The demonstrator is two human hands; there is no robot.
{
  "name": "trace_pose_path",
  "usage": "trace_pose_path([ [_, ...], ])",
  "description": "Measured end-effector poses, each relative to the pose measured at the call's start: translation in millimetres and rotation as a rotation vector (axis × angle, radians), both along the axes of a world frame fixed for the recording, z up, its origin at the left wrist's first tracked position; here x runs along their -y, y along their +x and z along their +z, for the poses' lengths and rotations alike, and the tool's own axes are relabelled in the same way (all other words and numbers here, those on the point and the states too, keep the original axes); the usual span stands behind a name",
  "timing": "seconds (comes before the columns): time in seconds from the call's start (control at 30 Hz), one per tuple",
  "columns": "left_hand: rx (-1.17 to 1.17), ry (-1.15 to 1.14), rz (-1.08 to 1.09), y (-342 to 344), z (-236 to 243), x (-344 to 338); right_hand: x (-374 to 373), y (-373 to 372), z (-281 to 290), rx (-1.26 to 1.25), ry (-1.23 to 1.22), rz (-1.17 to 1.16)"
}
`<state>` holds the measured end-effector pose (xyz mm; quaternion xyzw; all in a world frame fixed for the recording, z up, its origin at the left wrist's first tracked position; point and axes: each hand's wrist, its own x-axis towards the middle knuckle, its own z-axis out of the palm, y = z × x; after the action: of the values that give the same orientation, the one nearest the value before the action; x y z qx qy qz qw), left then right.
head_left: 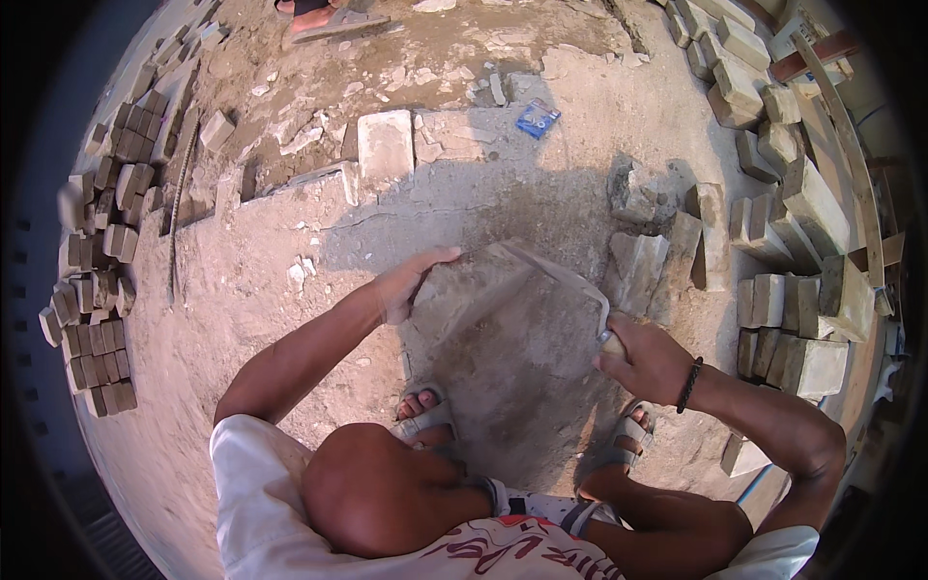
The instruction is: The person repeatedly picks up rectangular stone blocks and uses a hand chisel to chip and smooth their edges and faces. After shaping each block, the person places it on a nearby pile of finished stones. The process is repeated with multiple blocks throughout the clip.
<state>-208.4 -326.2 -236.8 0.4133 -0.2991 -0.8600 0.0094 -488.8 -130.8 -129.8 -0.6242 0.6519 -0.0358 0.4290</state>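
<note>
My left hand (414, 283) grips the left side of a dusty grey paving block (466, 292), which is held up tilted above the ground between my feet. My right hand (650, 361) is wrapped round the pale handle of a trowel (568, 278). The trowel's thin blade reaches left to the block's upper right edge and seems to touch it. Part of the block blends with the shadowed ground behind it, so its lower outline is hard to make out.
Stacked blocks (817, 208) line the right side, with loose broken pieces (638, 266) nearer me. Small bricks (101, 353) are piled at left. A pale block (385, 145) and a blue packet (537, 118) lie ahead. Another person's foot (338, 24) shows at the top.
</note>
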Motion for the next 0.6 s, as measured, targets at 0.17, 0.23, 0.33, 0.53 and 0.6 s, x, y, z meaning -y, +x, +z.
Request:
trace_pose_path([
  [0.17,-0.202,-0.427,-0.004,51.8,-25.3,-18.6,20.4,32.2,-6.4,0.044,-0.104,-0.141],
  [0.23,-0.16,-0.492,0.004,64.0,-32.0,-25.7,27.0,61.0,-9.8,0.064,-0.132,-0.116],
  [0.33,-0.143,-0.44,0.055,60.0,-35.6,-30.6,30.3,78.9,-22.5,-0.033,-0.072,-0.047],
  [0.53,-0.073,-0.53,0.016,50.0,-23.2,-47.2,76.2,27.9,-45.7,-0.292,-0.029,0.096],
  [0.6,-0.06,-0.567,0.032,49.9,-16.5,-45.8,78.4,59.5,-16.8,-0.195,-0.194,0.085],
])
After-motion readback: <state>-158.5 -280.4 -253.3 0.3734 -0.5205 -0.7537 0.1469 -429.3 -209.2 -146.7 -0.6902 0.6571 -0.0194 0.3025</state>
